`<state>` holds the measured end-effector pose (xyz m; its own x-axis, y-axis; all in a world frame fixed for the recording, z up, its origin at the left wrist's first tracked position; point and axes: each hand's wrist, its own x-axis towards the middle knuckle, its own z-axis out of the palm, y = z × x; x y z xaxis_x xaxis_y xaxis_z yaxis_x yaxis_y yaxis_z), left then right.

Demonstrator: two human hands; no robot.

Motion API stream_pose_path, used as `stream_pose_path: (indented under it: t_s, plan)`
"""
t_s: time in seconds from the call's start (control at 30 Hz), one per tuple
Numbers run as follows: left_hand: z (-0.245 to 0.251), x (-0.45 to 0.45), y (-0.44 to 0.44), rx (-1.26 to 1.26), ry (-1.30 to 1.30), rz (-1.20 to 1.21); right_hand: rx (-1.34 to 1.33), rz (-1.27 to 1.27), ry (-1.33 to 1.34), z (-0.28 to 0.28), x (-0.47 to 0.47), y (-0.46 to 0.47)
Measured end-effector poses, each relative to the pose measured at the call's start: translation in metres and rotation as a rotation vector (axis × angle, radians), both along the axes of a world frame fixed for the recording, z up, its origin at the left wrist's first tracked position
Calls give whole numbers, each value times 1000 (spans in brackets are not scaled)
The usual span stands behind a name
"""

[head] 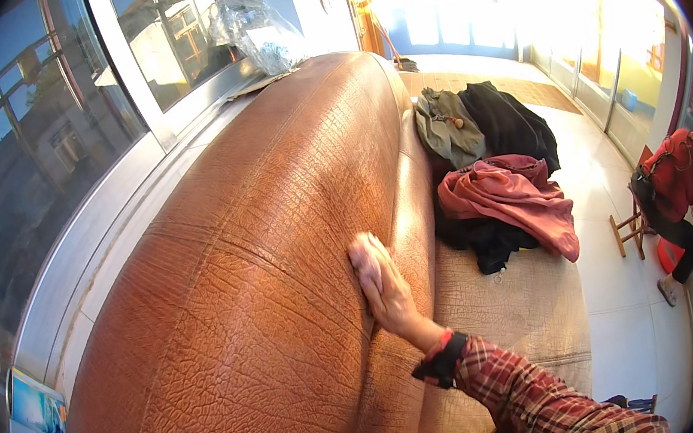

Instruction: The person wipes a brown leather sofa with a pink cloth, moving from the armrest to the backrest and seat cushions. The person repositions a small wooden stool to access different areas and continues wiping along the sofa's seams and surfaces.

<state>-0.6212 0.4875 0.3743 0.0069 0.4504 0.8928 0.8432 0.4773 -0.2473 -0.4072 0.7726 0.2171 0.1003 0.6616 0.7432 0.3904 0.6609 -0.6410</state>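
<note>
My right hand [394,295] presses a small pale pinkish cloth [362,257] against the brown leather sofa backrest [246,242]. Contact is low on the backrest's inner face, beside the fold where it meets a lower padded roll [399,379]. Part of the cloth is hidden under my fingers. A plaid sleeve and a dark wristband cover that forearm. My left hand is out of view. Beyond my arm, on the lighter sofa seat [513,306], lie a crumpled pink garment [506,193], a black garment [486,241] partly under it, an olive garment [449,129] and another dark garment [506,119].
Windows and a tiled sill [123,244] run along the left behind the sofa. A clear plastic bag [266,38] rests at the backrest's far end. To the right, another person in red [679,175] bends beside a wooden stool [630,227] and a red basin [669,255].
</note>
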Motion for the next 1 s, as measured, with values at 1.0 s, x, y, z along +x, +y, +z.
stream_pose_path:
  t_s: [1.0]
  plan:
    - [-3, -7, -6, 1, -59, -15, -49, 78, -303, 202, -15, 88]
